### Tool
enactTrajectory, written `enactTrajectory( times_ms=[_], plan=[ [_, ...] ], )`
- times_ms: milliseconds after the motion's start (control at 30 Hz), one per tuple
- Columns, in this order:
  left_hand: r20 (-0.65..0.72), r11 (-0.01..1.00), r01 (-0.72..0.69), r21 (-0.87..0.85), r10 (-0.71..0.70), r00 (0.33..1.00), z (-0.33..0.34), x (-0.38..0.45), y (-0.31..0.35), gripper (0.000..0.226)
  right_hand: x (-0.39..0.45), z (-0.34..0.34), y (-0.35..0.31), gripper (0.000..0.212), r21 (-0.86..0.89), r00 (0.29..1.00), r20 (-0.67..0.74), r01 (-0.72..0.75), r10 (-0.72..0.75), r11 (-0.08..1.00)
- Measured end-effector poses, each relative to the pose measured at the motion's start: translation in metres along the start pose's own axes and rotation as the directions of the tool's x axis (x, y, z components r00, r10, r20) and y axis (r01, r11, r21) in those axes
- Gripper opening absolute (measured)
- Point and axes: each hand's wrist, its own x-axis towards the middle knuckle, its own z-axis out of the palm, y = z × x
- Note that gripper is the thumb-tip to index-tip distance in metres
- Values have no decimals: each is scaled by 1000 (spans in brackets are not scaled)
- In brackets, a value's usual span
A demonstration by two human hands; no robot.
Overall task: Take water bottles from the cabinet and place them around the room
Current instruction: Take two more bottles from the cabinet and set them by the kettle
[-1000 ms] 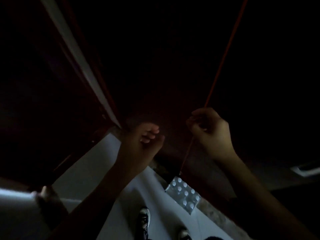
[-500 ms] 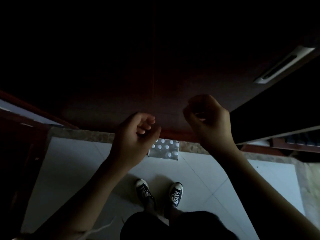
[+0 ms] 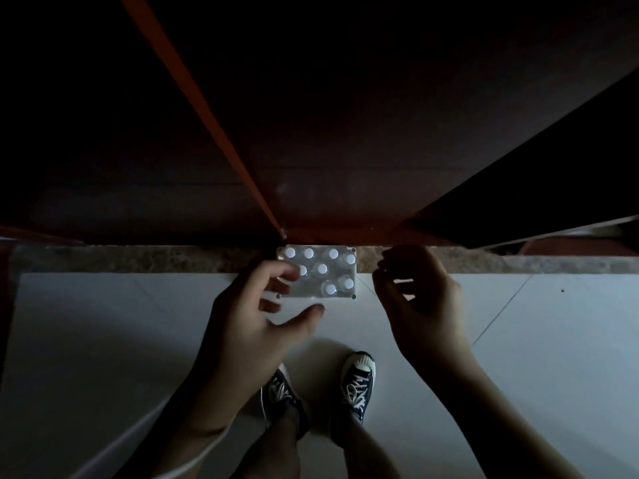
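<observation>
Right, dim shot looking straight down. We see the pack of water bottles [image 3: 316, 271] at frame centre, on the floor [image 3: 518, 340] against the stone plinth [image 3: 138, 259] at the foot of the dark cabinet [image 3: 345, 115], so it sits below the cabinet front, not on a shelf. An orange door edge [image 3: 207, 108] runs from upper left down to the pack. At right, a cabinet door [image 3: 536, 167] stands swung open.

Left hand [image 3: 252, 326], left of centre, reaches toward the pack with fingers spread and thumb out; its grip is open and empty. Its fingertips overlap the pack's left edge in view, but we cannot tell whether they touch. Right hand [image 3: 422, 305] is just right of the pack, fingers loosely curled, holding nothing, and apart from the pack.

Risks, as we judge them: light is poor, so a grip could land on the plastic wrap instead of a bottle neck. Pulling one bottle could drag the whole pack. The open door at right hangs close to the right forearm and could be knocked. Shoes [image 3: 321, 385] stand near the pack, so a dropped bottle could roll underfoot.

Counts: one pack, eight white caps visible, some possibly hidden behind the left fingers. Two hands. Two shoes. One open door.
</observation>
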Motion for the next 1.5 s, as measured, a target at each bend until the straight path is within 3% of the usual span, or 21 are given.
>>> enactTrajectory(
  times_ms=[200, 300, 433, 567, 833, 1033, 1200, 1367, 1500],
  plan=[
    [202, 994, 82, 77, -96, 975, 127, 45, -154, 61, 37, 50, 195, 22, -285, 992, 30, -109, 123, 952],
    [223, 984, 89, 152, -122, 967, 185, 71, -234, 70, 58, 82, 283, 32, -431, 980, 67, -139, 186, 891],
    [190, 971, 98, 220, -141, 972, 255, 108, -330, 77, 87, 129, 385, 49, -484, 964, 129, -143, 231, 864],
    [216, 973, 91, 214, -138, 966, 310, 130, -388, 68, 100, 163, 453, 55, -520, 952, 184, -115, 243, 846],
    [-34, 967, 3, 256, 6, 999, 360, 149, -441, 56, 113, 191, 511, 57, -503, 963, 148, -122, 224, 856],
    [-43, 970, -77, 230, 90, 995, 336, 145, -421, 31, 104, 183, 493, 51, -541, 986, 133, -11, 99, 841],
    [7, 943, -190, 274, 196, 981, 267, 138, -346, 56, 88, 151, 420, 60, -511, 990, 138, 68, 3, 857],
    [64, 966, -236, 105, 230, 971, 175, 122, -219, 51, 85, 91, 271, 62, -357, 992, 98, 116, -86, 927],
    [51, 987, -135, -86, 139, 989, 97, 98, -90, 44, 82, 32, 132, 54, -175, 977, 77, 209, -199, 962]
  ],
)
